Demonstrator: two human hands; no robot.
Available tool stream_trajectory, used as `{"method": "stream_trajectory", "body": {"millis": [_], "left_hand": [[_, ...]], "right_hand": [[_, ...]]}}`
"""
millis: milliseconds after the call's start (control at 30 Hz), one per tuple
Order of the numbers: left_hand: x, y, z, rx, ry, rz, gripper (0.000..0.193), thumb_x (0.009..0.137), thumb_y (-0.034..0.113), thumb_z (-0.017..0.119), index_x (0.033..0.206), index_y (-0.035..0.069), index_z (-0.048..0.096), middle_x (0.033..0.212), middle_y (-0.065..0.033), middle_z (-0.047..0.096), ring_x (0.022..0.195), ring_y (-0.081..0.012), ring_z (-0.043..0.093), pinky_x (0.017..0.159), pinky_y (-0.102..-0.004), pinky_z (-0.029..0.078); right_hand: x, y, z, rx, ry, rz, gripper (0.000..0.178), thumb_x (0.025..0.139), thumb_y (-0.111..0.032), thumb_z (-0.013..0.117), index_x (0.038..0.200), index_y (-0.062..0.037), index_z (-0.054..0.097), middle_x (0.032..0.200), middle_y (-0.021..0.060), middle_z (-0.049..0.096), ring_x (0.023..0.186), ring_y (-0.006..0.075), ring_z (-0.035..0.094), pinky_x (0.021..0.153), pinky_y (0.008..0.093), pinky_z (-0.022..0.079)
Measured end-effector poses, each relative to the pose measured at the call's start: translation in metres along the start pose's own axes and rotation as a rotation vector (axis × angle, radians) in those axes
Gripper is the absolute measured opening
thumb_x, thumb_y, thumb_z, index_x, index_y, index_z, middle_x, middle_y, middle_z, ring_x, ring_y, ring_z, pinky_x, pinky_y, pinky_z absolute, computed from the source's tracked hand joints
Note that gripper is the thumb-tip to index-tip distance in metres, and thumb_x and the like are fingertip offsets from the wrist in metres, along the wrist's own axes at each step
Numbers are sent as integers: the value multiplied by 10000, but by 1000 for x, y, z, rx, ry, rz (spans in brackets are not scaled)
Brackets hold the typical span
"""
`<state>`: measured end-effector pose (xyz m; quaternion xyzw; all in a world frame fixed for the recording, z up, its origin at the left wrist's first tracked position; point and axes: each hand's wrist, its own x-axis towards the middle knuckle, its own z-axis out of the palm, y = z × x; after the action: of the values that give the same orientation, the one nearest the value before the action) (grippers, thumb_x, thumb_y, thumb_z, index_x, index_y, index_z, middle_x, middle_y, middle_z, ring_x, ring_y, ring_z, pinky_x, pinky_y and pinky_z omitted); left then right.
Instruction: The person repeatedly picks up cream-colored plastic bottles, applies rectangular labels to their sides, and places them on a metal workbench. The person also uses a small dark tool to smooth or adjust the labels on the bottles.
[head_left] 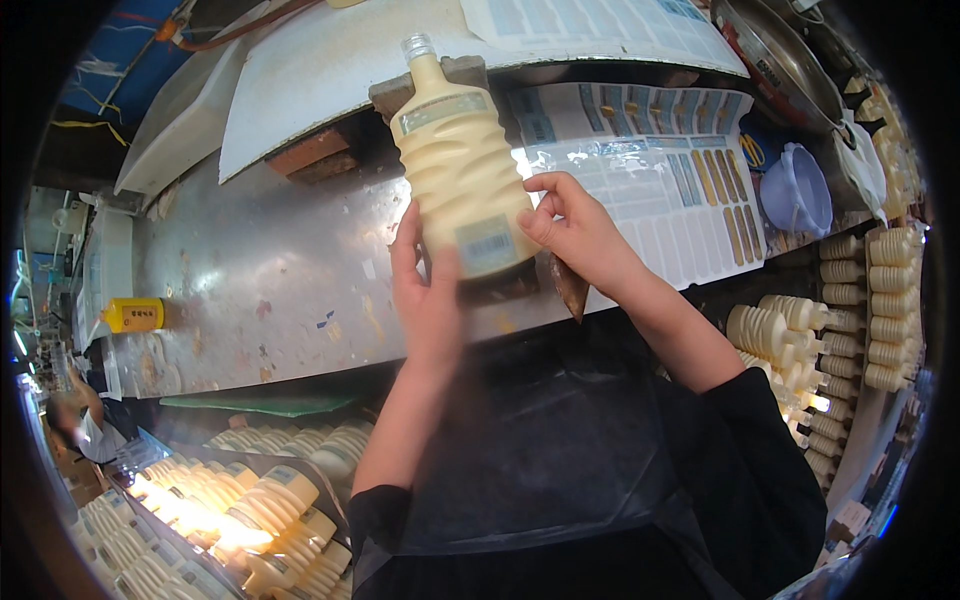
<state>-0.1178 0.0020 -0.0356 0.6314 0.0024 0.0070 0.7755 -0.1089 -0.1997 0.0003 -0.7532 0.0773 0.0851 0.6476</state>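
A cream bottle (455,175) with wavy, ridged sides and a clear threaded neck leans back against a grey block (385,97). One label sits across its shoulder, and a barcode label (485,245) lies low on its front. My left hand (428,290), a little blurred, is closed round the bottle's lower left side, thumb near the base. At the right edge my right hand (580,225) grips with thumb and curled forefinger against the bottle. Just under that hand, a brown pointed piece (569,290) juts over the table's edge.
Label sheets (640,190) lie on the metal table (260,270), right of the bottle. Beyond them stands a lilac bucket (797,190). A yellow bottle (134,315) lies at left. Crated cream bottles (270,500) and stacked ones (770,330) flank me. Another person (95,420) is far left.
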Motion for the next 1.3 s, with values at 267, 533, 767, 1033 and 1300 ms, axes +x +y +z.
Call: {"method": "stream_trajectory", "body": {"millis": [267,533,767,1033,1300], "left_hand": [[-4,10,5,110,3,-9,718,917,104,686,1557,20,371,1508,-157,421,1399,-271,439,1158,-417,388],[-4,9,6,122,6,6,737,897,104,706,1550,9,376,1493,-165,434,1383,-268,452,1149,-417,399],[-3,7,6,126,9,15,751,887,112,717,1548,1,378,1496,-172,440,1389,-270,448,1148,-413,399],[-4,7,6,168,28,8,772,881,139,737,1549,-1,376,1496,-175,442,1390,-274,455,1152,-409,392],[-3,5,7,172,36,21,770,874,139,740,1543,0,384,1478,-176,453,1385,-280,463,1151,-408,391]], "right_hand": [[-4,2,9,-206,50,-66,607,854,-226,822,1318,3,505,863,-17,513,779,59,511,707,234,477],[-5,2,10,-156,52,-65,590,846,-199,823,1300,5,507,840,-31,488,750,44,487,680,221,460],[-3,8,10,-123,52,-84,582,850,-179,819,1304,1,502,839,-38,472,744,35,471,665,210,444],[-3,7,10,-119,46,-63,607,839,-221,820,1306,5,506,871,13,533,786,93,540,702,256,479],[-3,8,8,-99,44,-59,657,809,-316,824,1297,8,527,932,107,648,860,203,666,767,343,546]]}}
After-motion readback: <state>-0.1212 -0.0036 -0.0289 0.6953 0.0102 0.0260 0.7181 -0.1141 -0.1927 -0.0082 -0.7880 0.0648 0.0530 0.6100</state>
